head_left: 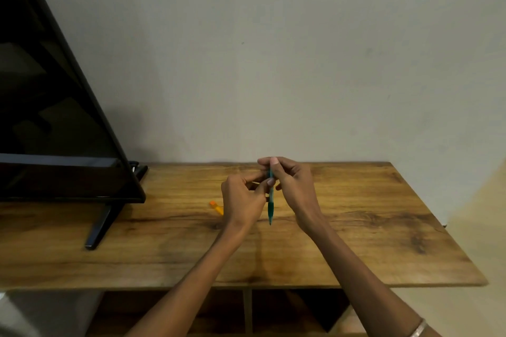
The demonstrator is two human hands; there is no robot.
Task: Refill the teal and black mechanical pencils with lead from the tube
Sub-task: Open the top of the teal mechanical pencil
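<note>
I am holding the teal mechanical pencil (270, 205) upright above the wooden table (356, 227), its writing tip pointing down toward me and its upper end hidden among my fingers. My right hand (290, 183) is gripping the upper part of the barrel, the thumb lying along the near side and the forefinger curling over the top end. My left hand (242, 194) is meeting the pencil from the other side, its thumb and forefinger closing narrowly on the barrel just below the right thumb; the remaining left fingers are curling inward toward the palm. Whether anything small is being held between the left fingertips, I cannot tell, since the contact area is blurred.

The orange lead tube (216, 206) is lying flat on the table just beside my left hand, partly covered by it. The black pencil is not showing in this view.

A black television (54, 117) is standing at the left of the table, its stand foot (100, 224) reaching toward the near edge. A plain wall (273, 49) is rising behind the table. A metal bangle (419, 328) is sitting on my right wrist. Open shelf compartments (273, 309) are showing beneath the tabletop.
</note>
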